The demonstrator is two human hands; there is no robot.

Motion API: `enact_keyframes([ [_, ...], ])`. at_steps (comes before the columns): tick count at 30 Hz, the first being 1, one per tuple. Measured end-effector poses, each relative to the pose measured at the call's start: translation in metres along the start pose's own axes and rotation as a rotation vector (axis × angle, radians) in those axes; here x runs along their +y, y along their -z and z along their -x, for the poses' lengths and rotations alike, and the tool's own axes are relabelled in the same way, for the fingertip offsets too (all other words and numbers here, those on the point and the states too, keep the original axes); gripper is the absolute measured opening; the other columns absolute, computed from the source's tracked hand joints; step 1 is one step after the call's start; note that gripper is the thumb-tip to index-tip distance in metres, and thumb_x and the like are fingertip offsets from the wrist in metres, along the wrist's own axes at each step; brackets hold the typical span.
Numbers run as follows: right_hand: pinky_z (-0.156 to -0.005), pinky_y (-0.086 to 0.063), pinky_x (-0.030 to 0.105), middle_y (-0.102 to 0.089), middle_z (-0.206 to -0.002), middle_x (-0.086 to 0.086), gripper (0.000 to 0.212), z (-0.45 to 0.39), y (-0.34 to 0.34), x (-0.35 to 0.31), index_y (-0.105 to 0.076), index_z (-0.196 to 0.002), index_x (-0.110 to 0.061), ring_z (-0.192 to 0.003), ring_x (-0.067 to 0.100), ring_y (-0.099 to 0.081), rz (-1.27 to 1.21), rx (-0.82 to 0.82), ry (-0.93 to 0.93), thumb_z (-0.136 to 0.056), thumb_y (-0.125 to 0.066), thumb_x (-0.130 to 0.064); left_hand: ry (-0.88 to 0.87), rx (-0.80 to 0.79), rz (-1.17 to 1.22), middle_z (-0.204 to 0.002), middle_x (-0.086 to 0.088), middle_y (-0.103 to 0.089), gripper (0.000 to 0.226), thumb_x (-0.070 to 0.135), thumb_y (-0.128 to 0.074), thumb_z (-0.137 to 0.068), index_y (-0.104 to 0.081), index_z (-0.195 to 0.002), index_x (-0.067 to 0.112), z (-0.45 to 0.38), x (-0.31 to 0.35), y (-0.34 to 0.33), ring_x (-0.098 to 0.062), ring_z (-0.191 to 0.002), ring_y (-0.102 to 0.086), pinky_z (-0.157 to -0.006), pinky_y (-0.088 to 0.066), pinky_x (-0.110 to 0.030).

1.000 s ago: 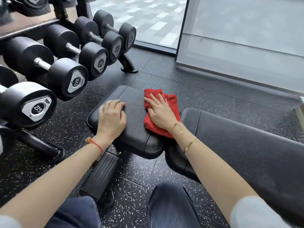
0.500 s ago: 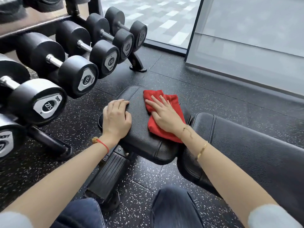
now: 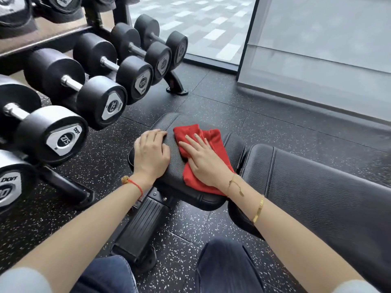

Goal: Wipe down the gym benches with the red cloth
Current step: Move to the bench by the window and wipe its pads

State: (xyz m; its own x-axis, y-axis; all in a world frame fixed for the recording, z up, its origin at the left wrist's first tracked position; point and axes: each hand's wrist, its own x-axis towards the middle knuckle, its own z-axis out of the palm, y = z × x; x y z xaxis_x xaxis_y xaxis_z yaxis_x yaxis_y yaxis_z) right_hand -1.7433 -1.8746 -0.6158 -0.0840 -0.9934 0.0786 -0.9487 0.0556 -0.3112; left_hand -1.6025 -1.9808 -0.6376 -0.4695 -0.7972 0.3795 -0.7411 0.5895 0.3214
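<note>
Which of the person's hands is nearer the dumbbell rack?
Left. The left hand rests on the seat pad's edge, on the side facing the dumbbell rack. The right hand presses the red cloth, farther from the rack.

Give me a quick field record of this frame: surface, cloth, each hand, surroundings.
surface: black padded bench seat pad, with the longer back pad to its right
cloth: red cloth spread flat on the seat pad
right hand: right hand pressed palm-down on the cloth, fingers spread
left hand: left hand resting flat on the seat pad's left part, bare, off the cloth
surroundings: dumbbell rack to the left, speckled rubber floor
</note>
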Motion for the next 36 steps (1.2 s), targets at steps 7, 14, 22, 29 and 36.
enact_keyframes([
  [7,-0.122,-0.003,0.042,-0.019,-0.161,0.004,0.053,0.048,0.028,0.041,-0.028,-0.151,-0.016,-0.15,0.026,-0.007,0.115,0.029,-0.144,-0.098,-0.037,-0.015,-0.068,-0.033,0.022,-0.134,-0.003,-0.058,0.044,0.024,-0.037,-0.089,-0.06,-0.126,0.015,0.012,0.033,0.005,-0.023,-0.128,-0.047,-0.11,-0.032,-0.045],
  [14,-0.122,-0.003,0.043,-0.018,-0.161,0.003,0.054,0.128,0.046,0.078,-0.025,-0.152,-0.017,-0.15,0.026,-0.006,0.253,0.04,-0.287,-0.098,-0.034,-0.02,-0.292,-0.067,0.101,-0.13,0.001,-0.058,0.041,0.024,-0.041,-0.089,-0.059,-0.125,0.017,0.031,0.115,-0.006,-0.022,-0.126,-0.05,-0.11,-0.033,-0.041],
  [22,-0.122,0.001,0.043,-0.018,-0.162,0.002,0.052,0.121,0.048,0.099,-0.029,-0.151,-0.022,-0.15,0.026,-0.006,0.142,0.126,-0.399,-0.1,-0.037,-0.024,-0.326,-0.146,0.05,-0.131,0.003,-0.058,0.041,0.027,-0.04,-0.089,-0.059,-0.125,0.02,0.048,0.139,-0.03,-0.02,-0.126,-0.049,-0.109,-0.034,-0.039],
  [29,-0.122,-0.001,0.043,-0.021,-0.161,0.001,0.053,0.125,0.039,0.078,-0.03,-0.151,-0.021,-0.15,0.023,-0.011,0.203,0.079,-0.288,-0.098,-0.037,-0.026,-0.333,-0.147,0.06,-0.129,0.0,-0.06,0.042,0.026,-0.036,-0.089,-0.062,-0.121,0.016,0.05,0.14,-0.026,-0.021,-0.126,-0.05,-0.109,-0.036,-0.041],
  [36,-0.123,-0.005,0.041,-0.023,-0.16,-0.003,0.056,0.198,0.046,0.092,-0.028,-0.151,-0.026,-0.15,0.021,-0.01,0.144,0.114,-0.347,-0.096,-0.039,-0.022,-0.35,-0.15,0.048,-0.131,0.0,-0.059,0.035,0.021,-0.045,-0.092,-0.061,-0.122,0.017,0.054,0.144,-0.026,-0.021,-0.129,-0.049,-0.111,-0.033,-0.042],
])
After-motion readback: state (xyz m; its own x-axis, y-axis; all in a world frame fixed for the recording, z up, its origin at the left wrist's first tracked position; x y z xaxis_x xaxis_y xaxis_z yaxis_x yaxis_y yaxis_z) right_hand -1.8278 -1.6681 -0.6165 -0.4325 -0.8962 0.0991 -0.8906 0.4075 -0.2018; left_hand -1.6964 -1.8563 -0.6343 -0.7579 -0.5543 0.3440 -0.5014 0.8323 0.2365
